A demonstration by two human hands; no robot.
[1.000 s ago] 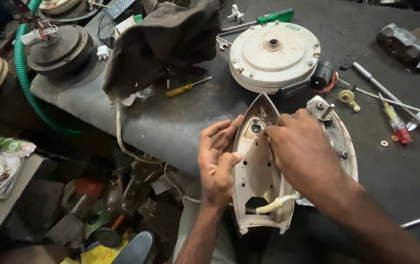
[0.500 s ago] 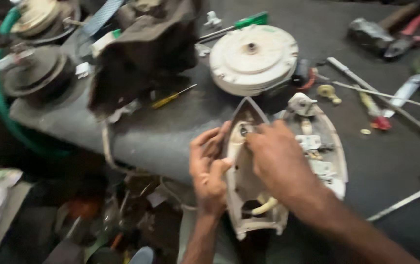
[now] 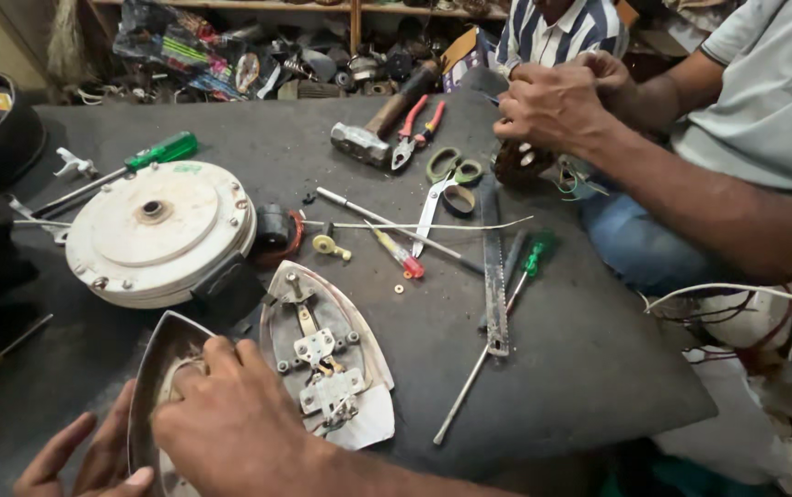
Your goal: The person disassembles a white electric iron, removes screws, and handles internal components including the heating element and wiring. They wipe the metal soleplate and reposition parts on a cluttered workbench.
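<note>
Beside the iron soleplate (image 3: 327, 364), just to its left at the near edge of the worktable (image 3: 599, 368), lies the pointed iron cover shell (image 3: 158, 368) that both my hands are on. As I judge it, the iron is already taken apart: the soleplate lies face up with its thermostat strip and contact brackets bare, and the shell is off it, hollow side up; what remains looks like work inside the shell, and nothing shows the two halves coming together yet. My right hand (image 3: 235, 423) lies over the shell's nose with the fingers curled down into the hollow, close together; the fingertips are hidden under the hand, so I cannot tell whether they pinch anything. My left hand (image 3: 83, 465) is at the shell's left rim, fingers loosely spread and fairly straight, bracing it rather than gripping. Left of and beyond the soleplate sits a round cream motor housing (image 3: 161, 235), with a green-handled screwdriver (image 3: 129, 166) past it. Right of the soleplate lie a hacksaw blade (image 3: 494, 276), a second green-handled screwdriver (image 3: 506, 299) and a small red-tipped tester (image 3: 398, 253); farther off are scissors (image 3: 442, 189), red pliers (image 3: 414, 129) and a hammer (image 3: 378, 129). Beyond those, another person's hands (image 3: 553, 101) work on a small wired part.
</note>
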